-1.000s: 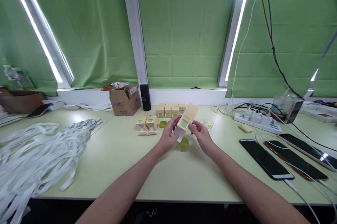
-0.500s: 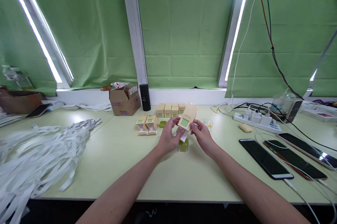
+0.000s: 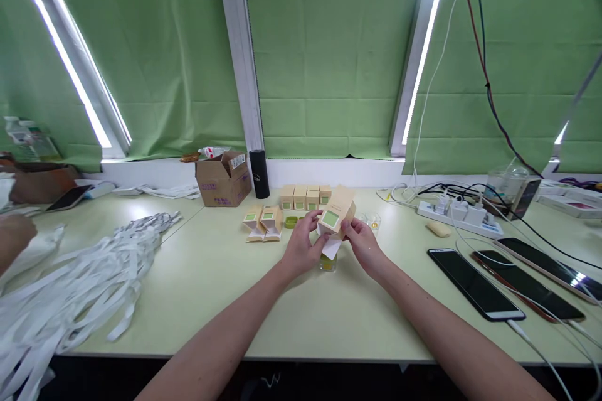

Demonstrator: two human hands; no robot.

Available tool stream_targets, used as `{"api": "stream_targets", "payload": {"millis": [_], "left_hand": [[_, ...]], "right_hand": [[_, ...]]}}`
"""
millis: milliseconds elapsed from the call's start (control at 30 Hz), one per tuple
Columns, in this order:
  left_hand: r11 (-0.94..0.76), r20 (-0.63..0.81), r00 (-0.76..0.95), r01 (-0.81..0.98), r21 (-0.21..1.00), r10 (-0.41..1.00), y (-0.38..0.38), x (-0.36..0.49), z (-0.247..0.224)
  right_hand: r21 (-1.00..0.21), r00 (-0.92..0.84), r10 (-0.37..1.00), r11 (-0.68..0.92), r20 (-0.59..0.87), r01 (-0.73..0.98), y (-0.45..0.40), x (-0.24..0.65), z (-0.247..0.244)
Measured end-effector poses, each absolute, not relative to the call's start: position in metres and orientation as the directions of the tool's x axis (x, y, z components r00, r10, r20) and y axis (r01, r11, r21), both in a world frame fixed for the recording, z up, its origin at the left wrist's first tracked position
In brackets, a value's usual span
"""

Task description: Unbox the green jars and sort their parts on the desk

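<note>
Between my two hands is a small beige carton (image 3: 339, 208) with a green window, squared into a box shape, its white inner flap hanging down. My left hand (image 3: 305, 243) grips its left side, fingers closed on the card. On the opposite side, my right hand (image 3: 363, 241) pinches the lower edge. Just below stands a small glass jar (image 3: 328, 263) with yellow-green contents, partly covered by the flap. Left of my hands are two opened beige cartons (image 3: 270, 218) and a green lid (image 3: 291, 222). Clear round pieces (image 3: 373, 221) lie behind my right hand.
Several beige boxes (image 3: 300, 196) stand in rows behind. A cardboard box (image 3: 223, 181) and black cylinder (image 3: 259, 174) are at the back. White straps (image 3: 108, 269) spread leftward, near another person's hand (image 3: 16, 235). Phones (image 3: 475, 282), cables and a power strip (image 3: 458, 216) occupy the right.
The carton in my hands has gone from flat to an opened-out box shape. My hands have hardly moved. Another person's hand has appeared at the far left.
</note>
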State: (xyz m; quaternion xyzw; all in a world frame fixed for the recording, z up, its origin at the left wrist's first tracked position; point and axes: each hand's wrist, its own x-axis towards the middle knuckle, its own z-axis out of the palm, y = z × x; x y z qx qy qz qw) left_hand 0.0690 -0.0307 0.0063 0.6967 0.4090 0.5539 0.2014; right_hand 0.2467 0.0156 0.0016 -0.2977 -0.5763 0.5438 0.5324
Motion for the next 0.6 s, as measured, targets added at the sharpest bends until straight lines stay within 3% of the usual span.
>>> {"api": "stream_targets", "payload": {"millis": [200, 467, 600], "left_hand": [[-0.570, 0.577, 0.060, 0.269, 0.777, 0.815, -0.033, 0.070, 0.010], [-0.519, 0.521, 0.094, -0.045, 0.854, 0.848, -0.033, 0.068, 0.014], [-0.495, 0.497, 0.062, -0.043, 0.868, 0.866, -0.034, 0.067, 0.017]], "right_hand": [[-0.954, -0.264, 0.928, 0.209, 0.263, -0.215, 0.008, 0.246, 0.011], [-0.926, -0.254, 0.929, 0.179, 0.270, -0.331, 0.006, 0.248, 0.016], [-0.916, -0.182, 0.950, 0.173, 0.252, -0.363, 0.005, 0.250, 0.017]]}}
